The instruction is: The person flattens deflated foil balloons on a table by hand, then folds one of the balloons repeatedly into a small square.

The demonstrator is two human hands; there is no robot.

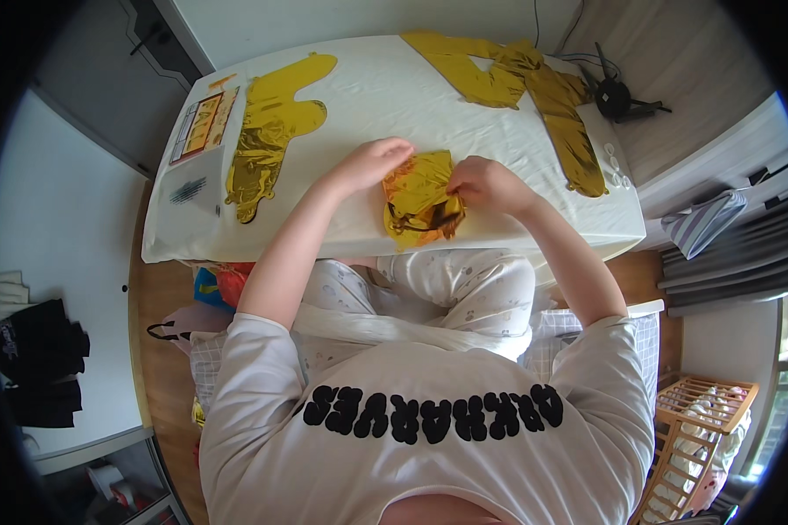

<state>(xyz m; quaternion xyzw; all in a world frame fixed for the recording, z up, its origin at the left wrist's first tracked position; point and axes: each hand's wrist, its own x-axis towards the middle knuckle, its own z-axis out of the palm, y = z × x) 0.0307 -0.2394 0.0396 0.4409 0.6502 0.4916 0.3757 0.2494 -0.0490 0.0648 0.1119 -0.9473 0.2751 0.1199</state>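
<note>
A folded gold foil balloon (422,192), flat and crinkled, lies on the white-covered table in front of me, near its front edge. My right hand (488,185) pinches its right edge between curled fingers. Along the upper left corner of the foil, my left hand (378,164) rests with fingers stretched forward and close together; its thumb is partly hidden. Another flat gold foil balloon (276,122) is spread out at the left. Farther back at the right lie more gold foil balloons (490,74), one long piece (569,140) reaching toward the table's right side.
White cloth covers the table (368,96). At its left are a printed packet (203,127) and a clear plastic sheet (193,194). A black device with legs (613,94) and small white rings (613,162) sit at the right. A wooden rack (700,420) stands right of me.
</note>
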